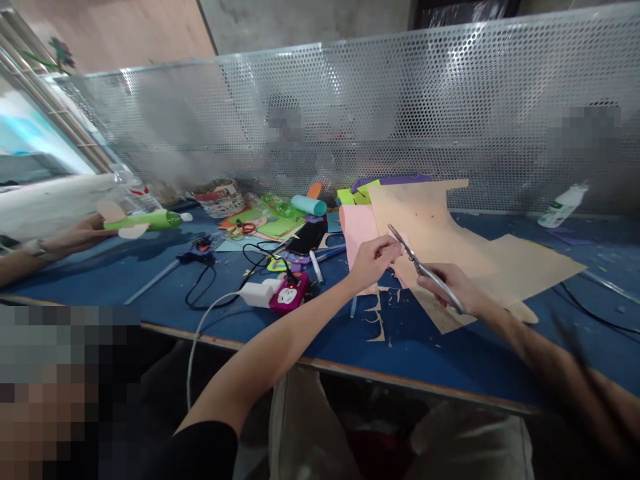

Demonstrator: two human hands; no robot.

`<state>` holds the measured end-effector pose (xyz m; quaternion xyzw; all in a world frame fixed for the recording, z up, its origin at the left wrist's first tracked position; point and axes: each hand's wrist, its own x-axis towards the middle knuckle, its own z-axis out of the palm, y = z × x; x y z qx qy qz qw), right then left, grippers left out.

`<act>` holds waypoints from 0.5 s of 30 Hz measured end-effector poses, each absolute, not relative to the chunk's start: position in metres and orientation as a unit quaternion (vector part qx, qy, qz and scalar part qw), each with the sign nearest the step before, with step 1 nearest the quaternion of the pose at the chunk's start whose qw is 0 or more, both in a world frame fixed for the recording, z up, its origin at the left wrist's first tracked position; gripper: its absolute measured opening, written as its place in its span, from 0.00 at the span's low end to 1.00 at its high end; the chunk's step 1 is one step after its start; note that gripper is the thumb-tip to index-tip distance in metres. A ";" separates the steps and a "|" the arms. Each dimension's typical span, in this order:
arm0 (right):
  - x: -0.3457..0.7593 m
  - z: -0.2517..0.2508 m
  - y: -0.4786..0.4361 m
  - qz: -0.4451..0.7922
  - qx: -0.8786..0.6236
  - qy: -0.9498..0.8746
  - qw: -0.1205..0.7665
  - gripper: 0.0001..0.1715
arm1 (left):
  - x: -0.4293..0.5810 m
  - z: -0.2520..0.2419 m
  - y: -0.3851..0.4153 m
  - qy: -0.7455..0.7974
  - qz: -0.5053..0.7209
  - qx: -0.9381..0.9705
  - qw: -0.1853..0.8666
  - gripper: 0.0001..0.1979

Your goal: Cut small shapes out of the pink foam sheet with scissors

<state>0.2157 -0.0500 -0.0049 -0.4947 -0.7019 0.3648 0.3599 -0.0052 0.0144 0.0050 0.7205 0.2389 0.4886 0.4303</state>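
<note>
My right hand point(454, 285) is closed around the handles of metal scissors point(431, 275), whose blades point up and left, slightly apart. Close to those blades, my left hand point(373, 261) pinches a small piece of pink paper point(401, 272), partly hidden by the fingers. Behind my left hand lies a curled pink sheet point(358, 227). A large tan sheet point(425, 213) with cut-out edges spreads behind and under my right hand. Thin tan scraps point(377, 321) lie on the blue table below my hands.
A magenta power adapter point(291, 293) with a white charger point(257, 292) and cables sits left of my forearm. Beyond are a marker point(317, 267), coloured paper point(280, 227) and a basket point(220, 199). A glue bottle point(563, 205) stands right. A co-worker's hand holds a green bottle point(145, 221) at left.
</note>
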 end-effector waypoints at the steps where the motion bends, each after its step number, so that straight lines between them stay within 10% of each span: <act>1: 0.216 -0.005 -0.048 0.359 -0.499 -0.696 0.372 0.28 | -0.005 0.004 0.015 0.238 0.488 0.722 0.429 0.19; 15: 0.219 -0.015 -0.048 0.341 -0.428 -0.754 0.364 0.28 | 0.001 0.001 0.012 0.256 0.513 0.696 0.433 0.26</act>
